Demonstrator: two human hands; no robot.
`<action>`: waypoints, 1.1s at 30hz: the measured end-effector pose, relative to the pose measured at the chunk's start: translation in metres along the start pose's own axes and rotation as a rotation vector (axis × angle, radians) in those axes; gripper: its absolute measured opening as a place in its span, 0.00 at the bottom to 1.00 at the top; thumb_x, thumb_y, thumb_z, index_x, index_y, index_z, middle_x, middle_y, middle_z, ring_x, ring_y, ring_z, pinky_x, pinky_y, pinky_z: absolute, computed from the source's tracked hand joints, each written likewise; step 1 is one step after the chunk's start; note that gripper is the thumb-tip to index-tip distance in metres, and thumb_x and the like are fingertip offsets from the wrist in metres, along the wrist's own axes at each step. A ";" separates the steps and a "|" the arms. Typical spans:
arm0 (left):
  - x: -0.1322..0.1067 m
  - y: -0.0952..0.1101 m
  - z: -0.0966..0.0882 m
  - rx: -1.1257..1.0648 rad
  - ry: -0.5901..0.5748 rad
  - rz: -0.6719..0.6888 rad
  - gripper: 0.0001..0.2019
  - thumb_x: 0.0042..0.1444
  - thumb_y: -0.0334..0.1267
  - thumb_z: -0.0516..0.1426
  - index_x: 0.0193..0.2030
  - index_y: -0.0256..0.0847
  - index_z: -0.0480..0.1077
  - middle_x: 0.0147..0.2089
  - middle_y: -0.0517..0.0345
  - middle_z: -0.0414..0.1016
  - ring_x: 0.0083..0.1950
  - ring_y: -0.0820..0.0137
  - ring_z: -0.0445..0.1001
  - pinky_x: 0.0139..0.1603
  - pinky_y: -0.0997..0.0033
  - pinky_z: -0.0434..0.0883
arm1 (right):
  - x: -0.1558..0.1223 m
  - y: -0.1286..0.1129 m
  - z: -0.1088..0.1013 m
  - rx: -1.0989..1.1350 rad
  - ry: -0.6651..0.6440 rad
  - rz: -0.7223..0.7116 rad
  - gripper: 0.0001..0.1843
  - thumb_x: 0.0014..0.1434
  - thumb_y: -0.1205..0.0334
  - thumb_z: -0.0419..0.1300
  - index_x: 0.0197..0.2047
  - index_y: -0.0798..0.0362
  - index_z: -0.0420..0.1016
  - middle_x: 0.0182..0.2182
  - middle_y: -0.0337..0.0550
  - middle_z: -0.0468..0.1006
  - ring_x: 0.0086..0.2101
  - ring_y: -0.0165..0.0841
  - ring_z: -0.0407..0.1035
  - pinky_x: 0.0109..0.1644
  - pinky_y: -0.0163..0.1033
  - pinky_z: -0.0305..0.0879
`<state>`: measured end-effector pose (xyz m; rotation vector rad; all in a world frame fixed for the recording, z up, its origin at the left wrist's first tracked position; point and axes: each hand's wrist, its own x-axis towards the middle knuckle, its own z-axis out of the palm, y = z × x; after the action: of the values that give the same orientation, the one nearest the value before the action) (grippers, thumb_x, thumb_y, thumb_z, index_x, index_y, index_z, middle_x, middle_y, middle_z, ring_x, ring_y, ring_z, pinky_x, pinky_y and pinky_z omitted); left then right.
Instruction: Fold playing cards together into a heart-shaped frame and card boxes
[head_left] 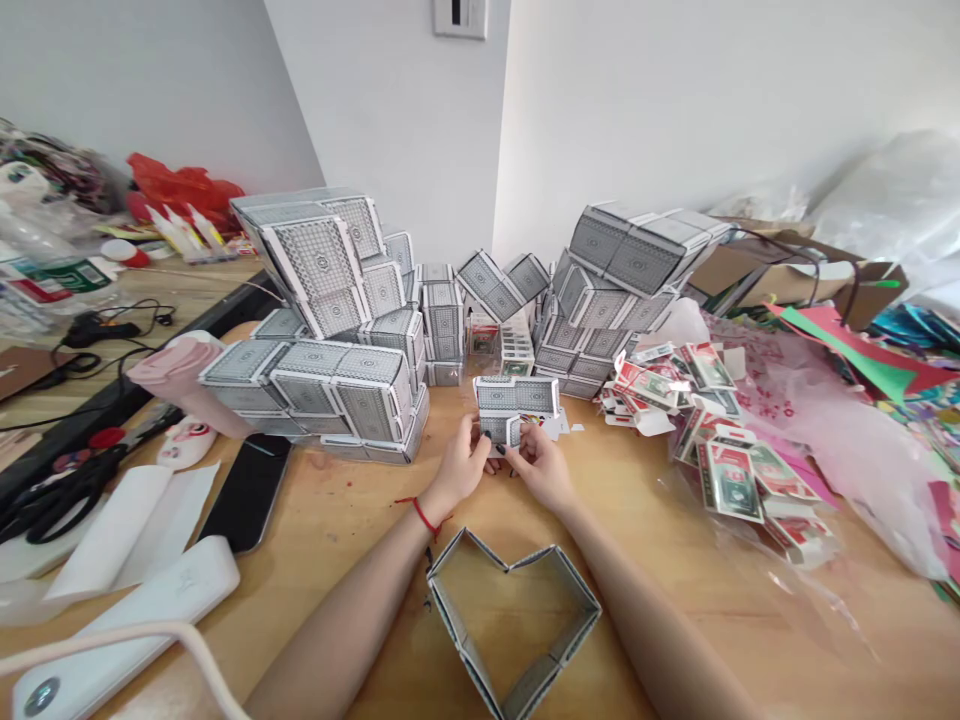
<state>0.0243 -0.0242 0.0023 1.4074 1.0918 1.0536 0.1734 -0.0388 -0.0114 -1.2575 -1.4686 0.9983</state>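
In the middle of the table, my left hand (454,472) and my right hand (546,468) face each other, closed on a small folded playing card (496,430) with a grey patterned back. Thumbs press on its near side; some fingers are hidden behind it. Just behind stands a longer piece of joined playing cards (516,394), with loose cards and white scraps beside it. Between my forearms rests a heart-shaped frame (589,590) made of the same cards, with the tabletop showing through it. A red string circles my left wrist.
Stacks of joined card frames (341,390) rise on the left, and more card frames (630,250) on the right. Opened card boxes (731,480) and plastic wrap lie at right. A black phone (247,490), scissors (64,490) and white power bank (135,625) are at left.
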 end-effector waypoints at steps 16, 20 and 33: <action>-0.003 0.004 -0.001 -0.202 -0.190 0.136 0.47 0.43 0.31 0.62 0.66 0.44 0.38 0.61 0.41 0.58 0.54 0.61 0.69 0.48 0.63 0.72 | 0.003 -0.002 -0.006 0.244 -0.004 0.101 0.18 0.55 0.44 0.53 0.28 0.50 0.60 0.13 0.30 0.60 0.15 0.28 0.59 0.20 0.35 0.60; 0.000 -0.001 -0.002 -0.146 -0.132 0.137 0.41 0.48 0.31 0.58 0.65 0.43 0.41 0.58 0.41 0.63 0.51 0.62 0.71 0.44 0.63 0.73 | 0.004 -0.003 -0.006 0.277 -0.031 0.103 0.19 0.53 0.42 0.54 0.28 0.50 0.61 0.14 0.30 0.61 0.14 0.28 0.57 0.20 0.36 0.61; 0.012 -0.010 -0.002 -0.062 0.043 0.032 0.10 0.50 0.36 0.55 0.40 0.35 0.67 0.35 0.54 0.75 0.31 0.71 0.72 0.35 0.69 0.71 | -0.002 -0.003 -0.002 0.032 -0.103 0.010 0.12 0.56 0.53 0.53 0.31 0.53 0.68 0.26 0.42 0.74 0.24 0.31 0.66 0.27 0.35 0.64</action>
<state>0.0236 -0.0118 -0.0069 1.3624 1.0617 1.1354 0.1746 -0.0409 -0.0085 -1.2074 -1.5203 1.1035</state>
